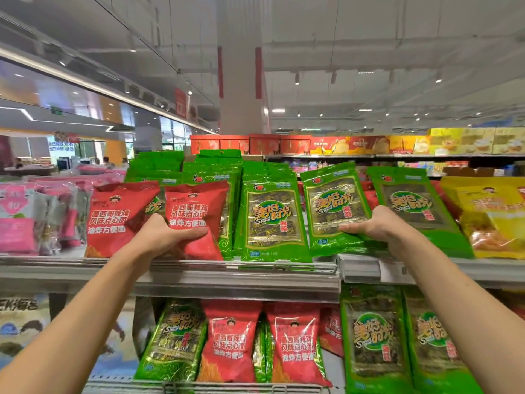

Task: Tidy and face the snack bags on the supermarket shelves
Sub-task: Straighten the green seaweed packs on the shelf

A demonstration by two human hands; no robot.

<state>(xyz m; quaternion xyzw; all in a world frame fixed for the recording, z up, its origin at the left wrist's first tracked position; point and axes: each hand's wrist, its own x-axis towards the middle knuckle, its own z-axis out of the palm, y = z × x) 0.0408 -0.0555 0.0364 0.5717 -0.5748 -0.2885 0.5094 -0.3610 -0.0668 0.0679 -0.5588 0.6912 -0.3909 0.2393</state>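
On the upper shelf [199, 275], my left hand [166, 236] grips the lower edge of a red snack bag [196, 207] that stands in front of green seaweed bags. Another red bag [113, 220] stands just left of it. My right hand [372, 224] holds the lower right corner of a green seaweed bag [332, 209], which is tilted to the left. An upright green seaweed bag [270, 220] stands between my two hands. One more green bag [409, 206] leans to the right of my right hand.
Pink packs [25, 220] fill the shelf's left end and yellow bags [491, 214] its right end. The lower shelf holds mixed green [372, 339] and red bags [230, 339]. Boxed goods line a far aisle top [369, 145].
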